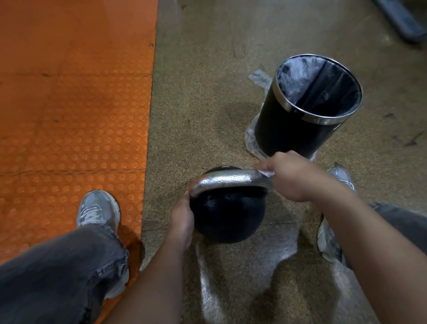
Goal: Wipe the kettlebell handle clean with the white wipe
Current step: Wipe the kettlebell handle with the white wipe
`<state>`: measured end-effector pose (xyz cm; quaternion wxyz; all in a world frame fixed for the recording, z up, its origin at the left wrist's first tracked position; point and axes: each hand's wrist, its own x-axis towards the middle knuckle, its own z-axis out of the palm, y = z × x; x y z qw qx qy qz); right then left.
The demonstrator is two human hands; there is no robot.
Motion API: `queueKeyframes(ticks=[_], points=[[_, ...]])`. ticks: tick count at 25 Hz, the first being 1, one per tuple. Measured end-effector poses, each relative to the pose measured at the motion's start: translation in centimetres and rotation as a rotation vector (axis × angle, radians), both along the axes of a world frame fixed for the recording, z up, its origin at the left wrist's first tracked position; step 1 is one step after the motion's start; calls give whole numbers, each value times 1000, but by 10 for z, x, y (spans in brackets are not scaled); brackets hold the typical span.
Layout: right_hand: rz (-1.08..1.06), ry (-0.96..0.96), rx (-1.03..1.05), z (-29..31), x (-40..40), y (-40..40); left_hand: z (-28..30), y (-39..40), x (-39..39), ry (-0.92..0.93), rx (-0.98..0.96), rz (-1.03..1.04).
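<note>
A black kettlebell [228, 217] stands on the speckled floor between my feet, its silver handle [226, 180] arching across the top. My right hand [293, 175] is closed around the right end of the handle, pressing a white wipe [268, 173] against it; only a small corner of the wipe shows under my fingers. My left hand [184, 223] rests against the left side of the kettlebell, its fingers touching the ball just below the handle's left end.
A black waste bin [306, 110] with a metal rim and a clear liner stands just behind the kettlebell on the right. An orange studded mat [47, 102] covers the floor to the left. My shoes [98, 208] flank the kettlebell. A grey metal frame [403, 14] stands at the far right.
</note>
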<state>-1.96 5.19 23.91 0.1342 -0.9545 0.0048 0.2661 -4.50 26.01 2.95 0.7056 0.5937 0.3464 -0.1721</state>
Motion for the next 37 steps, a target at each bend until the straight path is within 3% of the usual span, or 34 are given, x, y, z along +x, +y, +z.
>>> queueKeyframes(ticks=[5, 11, 16, 20, 23, 29, 32, 37], points=[[8, -45, 85, -1, -7, 9, 3, -2, 1, -5, 21, -12], [-60, -107, 34, -19, -17, 3, 3, -1, -1, 16, 23, -6], [27, -366, 176, -49, -73, 12, 9, -2, -1, 28, -13, 15], [-104, -395, 188, -68, -74, 9, 14, -3, 0, 54, -12, 35], [-76, -466, 171, -73, -80, 27, 15, -2, 0, 57, -9, 27], [-168, -457, 163, -80, -74, 25, 15, -2, 0, 51, -12, 29], [-116, -546, 145, -84, -87, 40, 18, -3, 0, 49, 19, 24], [-222, -482, 162, -88, -79, 27, 17, -3, -1, 33, 35, 15]])
